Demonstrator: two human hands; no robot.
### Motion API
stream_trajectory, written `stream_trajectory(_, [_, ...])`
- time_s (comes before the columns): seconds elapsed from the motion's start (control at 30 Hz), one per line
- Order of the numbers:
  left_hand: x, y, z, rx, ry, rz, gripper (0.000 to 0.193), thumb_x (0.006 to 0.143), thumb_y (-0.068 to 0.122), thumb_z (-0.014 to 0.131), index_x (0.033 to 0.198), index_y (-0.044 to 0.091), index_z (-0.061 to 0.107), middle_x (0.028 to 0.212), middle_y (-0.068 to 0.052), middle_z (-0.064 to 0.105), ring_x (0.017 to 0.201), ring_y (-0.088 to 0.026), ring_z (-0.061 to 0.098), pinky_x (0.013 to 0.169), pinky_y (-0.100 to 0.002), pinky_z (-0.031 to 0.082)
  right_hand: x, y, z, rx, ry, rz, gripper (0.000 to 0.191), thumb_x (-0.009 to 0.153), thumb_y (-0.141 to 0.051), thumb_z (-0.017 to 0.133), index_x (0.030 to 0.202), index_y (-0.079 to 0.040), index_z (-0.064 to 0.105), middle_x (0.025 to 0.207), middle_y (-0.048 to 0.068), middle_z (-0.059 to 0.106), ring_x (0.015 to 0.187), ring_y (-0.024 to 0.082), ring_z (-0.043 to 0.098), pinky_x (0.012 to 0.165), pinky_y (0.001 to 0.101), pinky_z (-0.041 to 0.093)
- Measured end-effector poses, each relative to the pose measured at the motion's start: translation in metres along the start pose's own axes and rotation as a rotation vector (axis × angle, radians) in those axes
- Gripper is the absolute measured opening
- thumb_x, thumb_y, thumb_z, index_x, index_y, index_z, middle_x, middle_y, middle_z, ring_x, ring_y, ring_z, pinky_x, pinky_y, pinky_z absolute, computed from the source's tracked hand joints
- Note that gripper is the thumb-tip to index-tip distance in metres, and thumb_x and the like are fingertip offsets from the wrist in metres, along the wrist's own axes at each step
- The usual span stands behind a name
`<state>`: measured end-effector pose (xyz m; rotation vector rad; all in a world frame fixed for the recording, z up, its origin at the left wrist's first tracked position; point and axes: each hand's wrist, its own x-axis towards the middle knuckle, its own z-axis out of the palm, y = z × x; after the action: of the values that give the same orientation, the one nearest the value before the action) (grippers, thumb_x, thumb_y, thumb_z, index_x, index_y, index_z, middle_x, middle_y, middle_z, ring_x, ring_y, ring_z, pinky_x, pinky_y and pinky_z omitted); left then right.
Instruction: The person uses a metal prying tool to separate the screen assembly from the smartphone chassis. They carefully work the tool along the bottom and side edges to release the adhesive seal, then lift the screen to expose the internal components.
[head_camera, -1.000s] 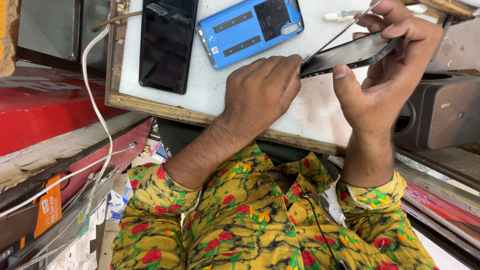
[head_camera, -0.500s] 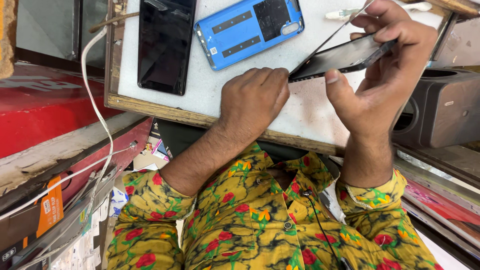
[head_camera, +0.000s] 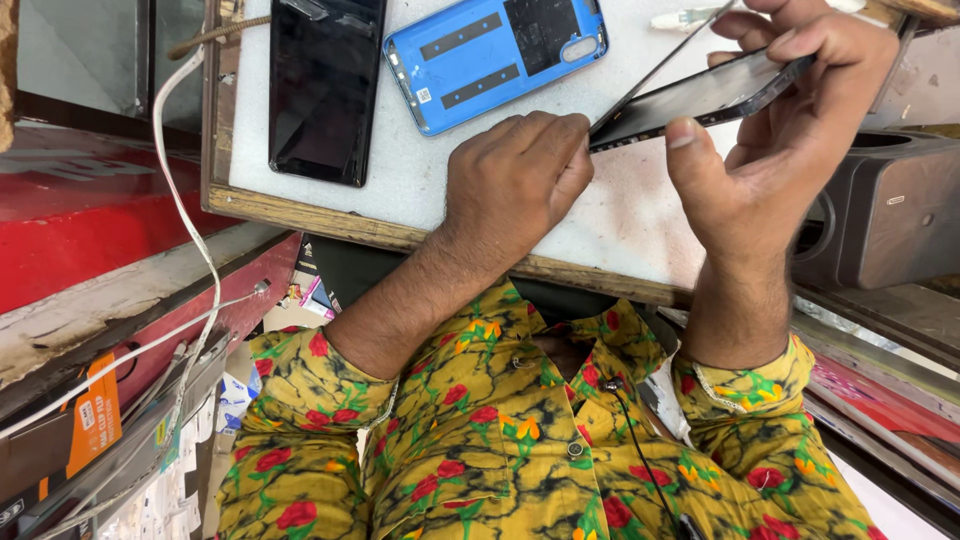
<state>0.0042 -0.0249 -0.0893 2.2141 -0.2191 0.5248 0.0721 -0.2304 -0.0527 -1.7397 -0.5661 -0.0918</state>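
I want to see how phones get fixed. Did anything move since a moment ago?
Very little. The left hand, curled at the edge of the dark phone, shifted a touch along it. The right hand kept its grip and tipped the phone slightly. The thin panel stays lifted. The blue back cover and black phone on the white mat did not move.

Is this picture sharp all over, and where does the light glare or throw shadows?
Head view: sharp nearly throughout, even daylight. Pale glare lies on the black phone flat on the white mat and on the phone held by the right hand. The left hand casts only a soft shadow; edges bend slightly.
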Motion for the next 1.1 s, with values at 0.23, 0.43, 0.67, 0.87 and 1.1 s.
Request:
stream_trajectory(0.23, [-0.008,-0.003,-0.006,0.046,-0.047,-0.046,0.015,0.093,0.013,0.074,0.105,0.007,0.068,0.089,-0.007,0.070,0.082,-0.025,0.071,0.070,-0.037,0.057,0.001,-0.006,0.005,-0.008,-0.016,-0.002,0.059,0.100,-0.020,0.084,0.132,-0.011,0.037,0.136,0.010,0.052,0.125,0.016,0.053,0.116,0.0334,0.047])
stream_trajectory(0.43, [-0.005,0.002,-0.006,-0.026,0.017,0.001,0.019,0.098,0.011,0.073,0.115,0.004,0.066,0.100,-0.008,0.071,0.090,-0.025,0.073,0.076,-0.036,0.059,-0.002,-0.006,0.001,0.002,0.006,-0.014,0.055,0.097,-0.017,0.081,0.132,-0.011,0.039,0.131,0.008,0.051,0.123,0.015,0.053,0.115,0.0341,0.048])
stream_trajectory(0.67, [-0.003,0.001,-0.002,0.033,0.008,0.002,0.018,0.093,0.011,0.075,0.107,0.005,0.066,0.089,-0.006,0.068,0.080,-0.024,0.070,0.068,-0.037,0.056,-0.002,-0.001,-0.001,0.031,-0.012,0.010,0.054,0.100,-0.013,0.082,0.133,-0.011,0.039,0.125,0.005,0.050,0.121,0.016,0.057,0.114,0.0326,0.048])
stream_trajectory(0.87, [-0.009,0.000,-0.010,0.098,-0.050,-0.077,0.011,0.093,0.014,0.075,0.099,0.009,0.068,0.081,-0.004,0.066,0.076,-0.024,0.069,0.065,-0.038,0.055,-0.003,-0.010,0.008,-0.020,-0.050,-0.002,0.055,0.100,-0.013,0.082,0.134,-0.011,0.039,0.137,0.008,0.052,0.126,0.018,0.057,0.119,0.0310,0.047])
stream_trajectory(1.1, [-0.008,0.002,-0.022,-0.061,-0.015,-0.090,0.017,0.099,0.013,0.068,0.114,0.006,0.068,0.094,-0.007,0.072,0.084,-0.026,0.071,0.072,-0.039,0.058,-0.005,-0.015,0.007,0.011,-0.016,0.020,0.057,0.100,-0.014,0.083,0.136,-0.011,0.039,0.136,0.008,0.051,0.125,0.018,0.056,0.115,0.0307,0.044])
